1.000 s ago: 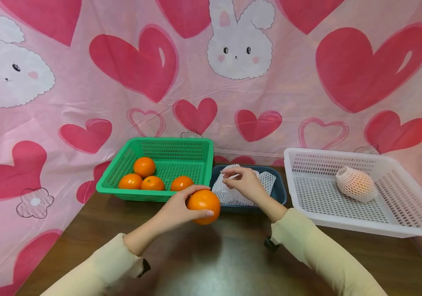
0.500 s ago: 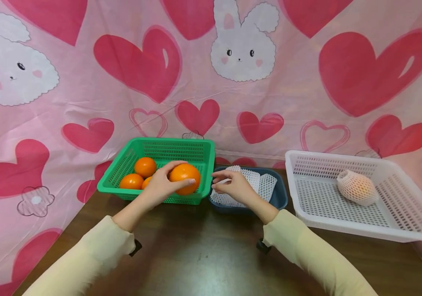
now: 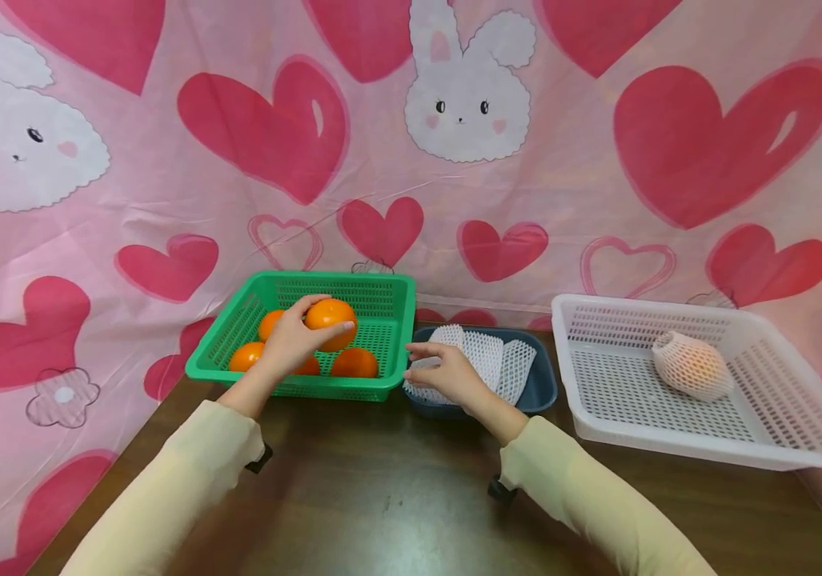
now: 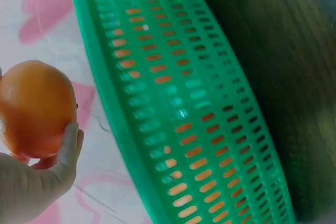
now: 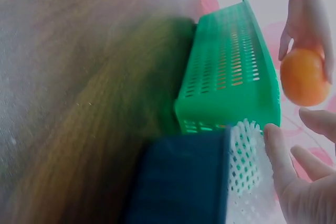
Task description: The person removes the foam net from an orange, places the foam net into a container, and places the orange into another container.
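My left hand [image 3: 290,339] grips an orange [image 3: 331,324] and holds it above the green basket [image 3: 398,344], thumb on the near side. Several more oranges [image 3: 354,362] lie inside, partly covered by the hand. In the left wrist view the held orange [image 4: 37,109] is above the basket's rim. Holding nothing, my right hand [image 3: 450,376] hovers with loosely bent fingers over the blue-grey tray [image 3: 544,382], by the white foam net sleeves [image 3: 486,358]. The right wrist view shows its fingers [image 5: 278,153] near a foam net [image 5: 244,158]; whether they touch it, I cannot tell.
At the right stands a white basket [image 3: 576,416] with one net-wrapped fruit [image 3: 691,366] in it. All the containers rest on a dark wooden table [image 3: 382,496]. A pink curtain with hearts and rabbits [image 3: 382,176] hangs right behind them.
My left hand has carried the orange up and left, from in front of the baskets to over the green one. My right hand has drifted slightly left and down over the tray.
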The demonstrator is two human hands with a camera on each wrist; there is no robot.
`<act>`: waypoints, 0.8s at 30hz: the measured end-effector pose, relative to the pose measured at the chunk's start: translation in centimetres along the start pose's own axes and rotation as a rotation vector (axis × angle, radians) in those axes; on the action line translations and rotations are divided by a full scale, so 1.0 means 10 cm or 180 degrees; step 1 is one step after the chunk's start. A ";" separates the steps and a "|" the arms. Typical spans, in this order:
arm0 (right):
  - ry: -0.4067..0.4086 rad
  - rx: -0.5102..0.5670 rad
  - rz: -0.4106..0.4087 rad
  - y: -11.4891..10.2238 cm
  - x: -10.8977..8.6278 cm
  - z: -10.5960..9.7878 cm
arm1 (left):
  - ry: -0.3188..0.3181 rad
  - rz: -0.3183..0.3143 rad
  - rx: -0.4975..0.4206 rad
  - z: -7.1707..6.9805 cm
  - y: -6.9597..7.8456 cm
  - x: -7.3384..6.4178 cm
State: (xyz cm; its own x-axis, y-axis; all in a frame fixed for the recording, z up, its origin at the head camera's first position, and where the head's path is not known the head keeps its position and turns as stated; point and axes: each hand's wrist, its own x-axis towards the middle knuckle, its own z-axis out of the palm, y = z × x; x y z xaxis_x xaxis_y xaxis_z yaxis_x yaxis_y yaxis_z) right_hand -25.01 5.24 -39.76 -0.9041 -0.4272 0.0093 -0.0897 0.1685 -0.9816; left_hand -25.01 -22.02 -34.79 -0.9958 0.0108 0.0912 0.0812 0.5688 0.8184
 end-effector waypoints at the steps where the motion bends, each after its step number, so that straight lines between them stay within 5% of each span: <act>1: 0.0012 0.0037 0.0013 0.01 0.00 0.01 | 0.0024 -0.0033 0.0002 -0.01 -0.02 0.03; 11: 0.0255 0.0512 0.0205 0.12 0.07 0.11 | 0.0060 -0.0251 0.0016 -0.03 -0.21 0.26; 24: 0.0466 0.0751 0.0235 0.14 0.06 0.23 | 0.0147 -0.0515 0.0610 -0.01 -0.37 0.42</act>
State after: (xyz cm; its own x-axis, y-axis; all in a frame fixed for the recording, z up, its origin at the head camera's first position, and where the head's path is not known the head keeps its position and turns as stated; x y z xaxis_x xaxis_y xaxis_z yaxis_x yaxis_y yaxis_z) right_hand -24.69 3.18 -41.61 -0.9568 -0.2857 -0.0533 0.0628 -0.0243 -0.9977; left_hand -29.46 -24.13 -37.37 -0.9918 -0.1282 -0.0028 -0.0932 0.7056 0.7025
